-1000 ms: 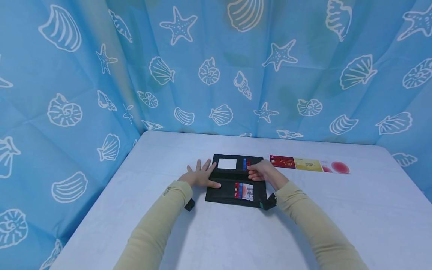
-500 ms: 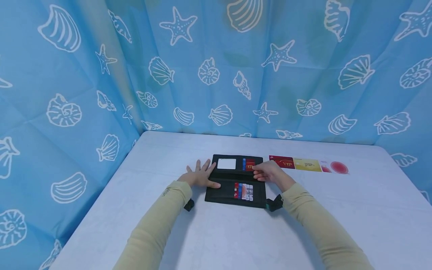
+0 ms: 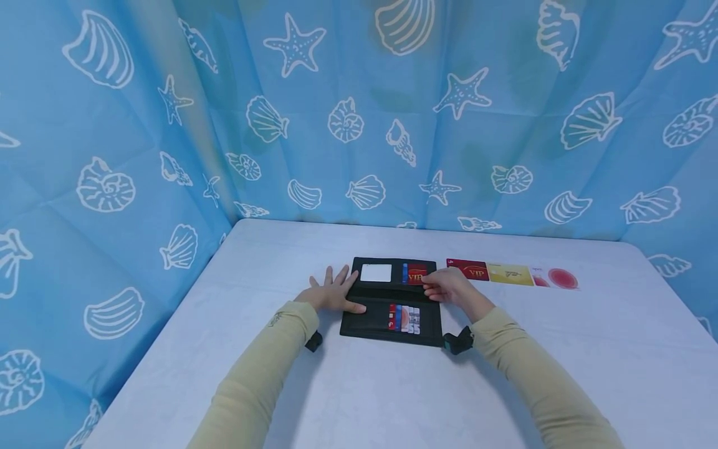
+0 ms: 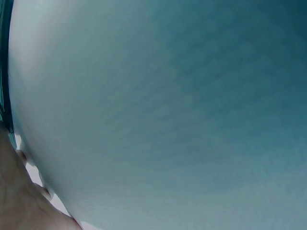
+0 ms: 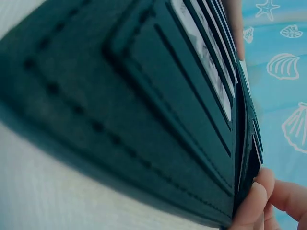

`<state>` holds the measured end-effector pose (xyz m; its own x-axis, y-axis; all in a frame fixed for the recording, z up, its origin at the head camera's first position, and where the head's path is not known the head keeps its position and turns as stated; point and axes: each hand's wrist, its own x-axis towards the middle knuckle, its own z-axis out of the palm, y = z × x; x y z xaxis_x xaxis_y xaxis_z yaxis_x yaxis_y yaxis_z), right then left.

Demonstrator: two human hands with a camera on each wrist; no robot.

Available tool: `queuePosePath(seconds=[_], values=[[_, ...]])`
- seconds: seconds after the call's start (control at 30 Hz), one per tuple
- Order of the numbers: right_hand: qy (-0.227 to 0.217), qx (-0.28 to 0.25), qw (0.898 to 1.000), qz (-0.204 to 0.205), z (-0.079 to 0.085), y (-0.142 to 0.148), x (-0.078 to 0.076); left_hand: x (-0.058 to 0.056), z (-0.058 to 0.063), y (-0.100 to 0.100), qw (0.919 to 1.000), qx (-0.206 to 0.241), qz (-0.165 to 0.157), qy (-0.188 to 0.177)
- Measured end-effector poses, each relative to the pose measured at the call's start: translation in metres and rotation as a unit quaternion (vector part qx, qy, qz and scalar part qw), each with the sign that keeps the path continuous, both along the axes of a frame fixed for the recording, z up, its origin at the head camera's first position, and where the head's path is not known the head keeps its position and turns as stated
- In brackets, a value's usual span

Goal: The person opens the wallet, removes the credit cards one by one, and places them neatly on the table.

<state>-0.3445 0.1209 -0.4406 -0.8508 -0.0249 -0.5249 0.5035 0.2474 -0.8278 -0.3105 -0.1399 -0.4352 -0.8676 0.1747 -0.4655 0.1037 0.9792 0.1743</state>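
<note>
A black wallet (image 3: 370,324) lies unfolded on the table, its two halves one above the other. My left hand (image 3: 331,294) rests spread on the wallet's left edge. With its fingertips, my right hand (image 3: 451,288) pinches the right side of a red VIP card (image 3: 417,273) at the upper half's slots. Beside that card a blue card (image 3: 405,273) shows a narrow strip. Several cards (image 3: 405,318) stick out of the lower half's slots. The right wrist view has the thumb and fingers (image 5: 261,191) at the wallet's far edge; the pinched card is mostly hidden there.
To the wallet's right, a red VIP card (image 3: 470,269), a yellow card (image 3: 510,274) and a white-and-pink card (image 3: 555,278) lie in a row on the white table (image 3: 381,399). A blue shell-print curtain (image 3: 336,75) hangs behind. Fabric fills most of the left wrist view.
My right hand has shifted slightly right, and more of the red VIP card in the upper half now shows, its lettering visible. The left hand stays in place.
</note>
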Motion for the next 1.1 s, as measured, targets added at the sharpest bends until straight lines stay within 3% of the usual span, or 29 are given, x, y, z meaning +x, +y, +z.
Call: queuePosePath(seconds=[0.57, 1.1], values=[[0.02, -0.039, 0.999, -0.004, -0.005, 0.016, 0.002, 0.001, -0.001, 0.0, 1.0, 0.001, -0.004, 0.005], [0.029, -0.038, 0.999, -0.017, 0.001, 0.043, 0.011, -0.003, -0.005, -0.001, 1.0, -0.002, -0.002, -0.001]])
